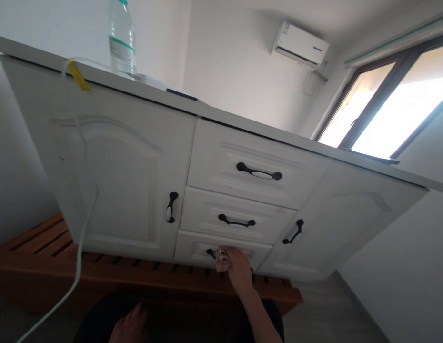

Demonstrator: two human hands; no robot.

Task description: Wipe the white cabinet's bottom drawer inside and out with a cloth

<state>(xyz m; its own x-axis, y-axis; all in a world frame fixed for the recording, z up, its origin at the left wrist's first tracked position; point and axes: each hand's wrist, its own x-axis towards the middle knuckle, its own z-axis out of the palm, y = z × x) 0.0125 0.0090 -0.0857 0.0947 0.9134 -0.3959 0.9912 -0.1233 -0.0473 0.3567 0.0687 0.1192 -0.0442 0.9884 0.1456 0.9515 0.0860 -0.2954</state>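
My right hand (240, 267) is closed round a crumpled pale pink cloth (222, 261). It presses the cloth at the black handle (210, 253) of the bottom drawer, covering most of that handle. Lower down, in shadow, my left hand (129, 325) rests by my leg with its fingers loosely extended and nothing visible in them. The white cabinet (135, 171) fills the view, its drawers and doors closed. Above the cloth are the middle drawer's handle (236, 222) and the top drawer's handle (259, 172), the top one with a white inset.
The cabinet stands on a slatted wooden base (35, 238). A white cable (80, 243) with a yellow tag (78, 75) hangs down the left front. On the cabinet top stands a clear bottle (122, 40). A window (386, 100) and an air conditioner (300, 45) are behind.
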